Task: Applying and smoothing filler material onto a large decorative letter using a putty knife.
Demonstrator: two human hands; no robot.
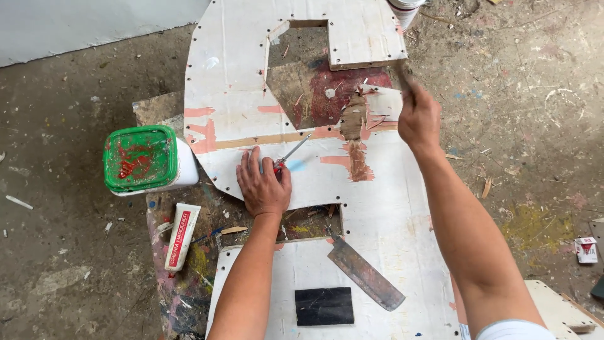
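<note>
Below, I see a large white cut-out board (352,189) with brown patches lying across a paint-smeared bench (165,252). Left of it stands a white tub with a green, red-smeared lid (139,157); the lid is on, so I cannot tell what it contains. The left hand (263,184) presses flat on the board, fingers together, a red-handled screwdriver (288,156) under its fingertips. The right hand (418,118) is closed around a thin tool handle (402,70) by the board's notch. A flat metal blade (365,272), a black pad (324,306) and a white tube (181,236) lie nearer me.
</note>
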